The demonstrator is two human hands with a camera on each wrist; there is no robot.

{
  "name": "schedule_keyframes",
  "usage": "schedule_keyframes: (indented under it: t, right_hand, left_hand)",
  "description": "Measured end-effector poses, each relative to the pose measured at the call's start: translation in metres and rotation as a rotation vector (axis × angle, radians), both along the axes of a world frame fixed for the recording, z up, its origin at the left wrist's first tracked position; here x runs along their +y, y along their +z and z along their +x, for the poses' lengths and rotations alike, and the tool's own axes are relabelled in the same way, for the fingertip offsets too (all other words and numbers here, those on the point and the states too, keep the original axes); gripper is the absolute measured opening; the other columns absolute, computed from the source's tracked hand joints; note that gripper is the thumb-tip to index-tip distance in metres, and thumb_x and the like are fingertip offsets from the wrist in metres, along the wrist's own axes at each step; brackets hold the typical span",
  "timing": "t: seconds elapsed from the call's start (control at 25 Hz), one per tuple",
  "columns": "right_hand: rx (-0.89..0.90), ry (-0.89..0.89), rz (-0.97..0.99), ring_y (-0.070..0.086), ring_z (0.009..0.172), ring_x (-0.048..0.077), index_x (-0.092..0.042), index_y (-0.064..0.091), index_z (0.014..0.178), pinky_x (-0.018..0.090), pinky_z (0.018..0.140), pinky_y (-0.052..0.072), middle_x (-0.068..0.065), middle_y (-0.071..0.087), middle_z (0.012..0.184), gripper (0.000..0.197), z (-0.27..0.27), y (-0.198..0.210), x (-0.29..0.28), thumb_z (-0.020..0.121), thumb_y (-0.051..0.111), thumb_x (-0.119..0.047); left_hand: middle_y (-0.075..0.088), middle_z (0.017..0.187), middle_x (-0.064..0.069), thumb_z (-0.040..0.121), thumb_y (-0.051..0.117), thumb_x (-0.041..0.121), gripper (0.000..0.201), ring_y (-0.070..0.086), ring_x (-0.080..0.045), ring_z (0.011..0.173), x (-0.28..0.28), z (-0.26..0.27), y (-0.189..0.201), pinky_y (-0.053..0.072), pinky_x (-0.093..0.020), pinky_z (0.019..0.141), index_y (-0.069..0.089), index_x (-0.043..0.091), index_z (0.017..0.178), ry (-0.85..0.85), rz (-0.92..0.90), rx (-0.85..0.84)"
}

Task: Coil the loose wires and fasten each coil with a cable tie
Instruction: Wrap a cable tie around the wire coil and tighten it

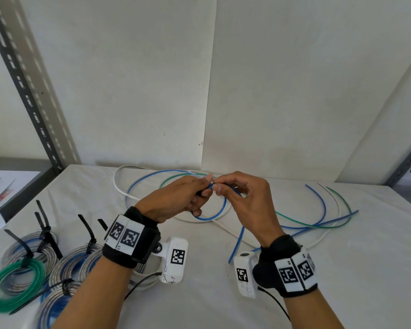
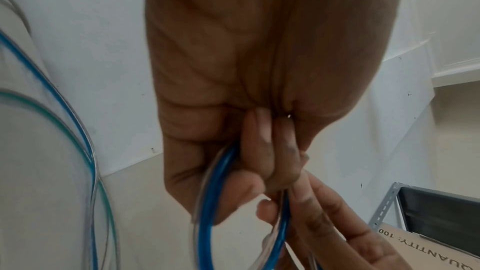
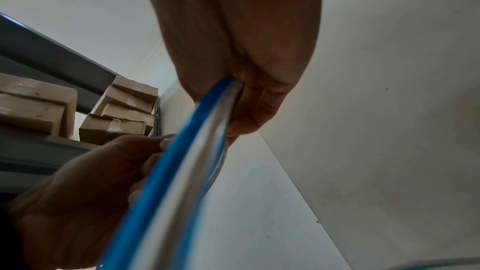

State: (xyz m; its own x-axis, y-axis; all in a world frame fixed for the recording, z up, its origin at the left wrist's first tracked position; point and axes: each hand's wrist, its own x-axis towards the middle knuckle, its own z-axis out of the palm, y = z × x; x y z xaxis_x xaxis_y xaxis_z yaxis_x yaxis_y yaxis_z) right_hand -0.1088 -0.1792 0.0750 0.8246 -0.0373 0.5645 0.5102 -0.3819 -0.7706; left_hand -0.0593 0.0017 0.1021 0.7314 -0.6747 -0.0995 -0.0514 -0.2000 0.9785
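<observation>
Both hands are raised above the middle of the table, fingertips meeting. My left hand (image 1: 195, 191) grips a small coil of blue wire (image 1: 214, 214), whose loop hangs below the fingers; the blue wire (image 2: 221, 202) curves under the curled fingers in the left wrist view. My right hand (image 1: 226, 186) pinches the same blue wire (image 3: 182, 151) next to the left thumb, and the strand runs blurred through its palm. Its tail (image 1: 236, 243) drops to the table. Loose blue, green (image 1: 318, 225) and white wires (image 1: 121, 189) lie spread behind and to the right.
Several finished coils with black cable ties (image 1: 46, 231) lie at the front left, among them a green coil (image 1: 14, 286). A grey slotted shelf post (image 1: 22, 84) stands at the left; cardboard boxes (image 3: 122, 114) sit on shelving. The table's white cover (image 1: 342, 269) is bare at the right front.
</observation>
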Motion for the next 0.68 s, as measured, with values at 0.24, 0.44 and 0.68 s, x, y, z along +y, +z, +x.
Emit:
schedule_keyframes:
  t: [0.24, 0.44, 0.68]
  right_hand:
    - [-0.026, -0.009, 0.026, 0.072, 0.090, 0.013, -0.017, 0.078, 0.102, 0.019, 0.078, 0.052, -0.011, 0.076, 0.092, 0.012, -0.004, 0.004, 0.004, 0.093, 0.071, -0.013]
    - [0.032, -0.001, 0.368, 0.075, 0.078, 0.026, -0.008, 0.068, 0.108, 0.031, 0.060, 0.059, 0.007, 0.078, 0.094, 0.011, -0.008, 0.010, 0.015, 0.099, 0.062, -0.013]
    - [-0.011, -0.025, 0.417, 0.069, 0.072, 0.021, -0.004, 0.070, 0.107, 0.028, 0.058, 0.056, 0.009, 0.076, 0.095, 0.013, -0.002, 0.005, 0.022, 0.098, 0.063, -0.010]
  left_hand:
    - [0.019, 0.061, 0.005, 0.108, 0.036, 0.037, 0.045, 0.014, -0.015, 0.056, -0.002, -0.002, 0.003, 0.033, -0.023, 0.052, 0.042, 0.020, 0.067, 0.047, -0.216, 0.168]
    - [0.018, 0.058, 0.007, 0.106, 0.039, 0.036, 0.044, 0.014, -0.010, 0.051, -0.002, 0.003, 0.006, 0.029, -0.021, 0.046, 0.042, 0.019, 0.066, 0.143, -0.569, 0.348]
    - [0.018, 0.059, 0.005, 0.108, 0.034, 0.032, 0.045, 0.015, -0.011, 0.052, -0.010, 0.003, 0.002, 0.032, -0.023, 0.050, 0.045, 0.017, 0.067, 0.180, -0.705, 0.357]
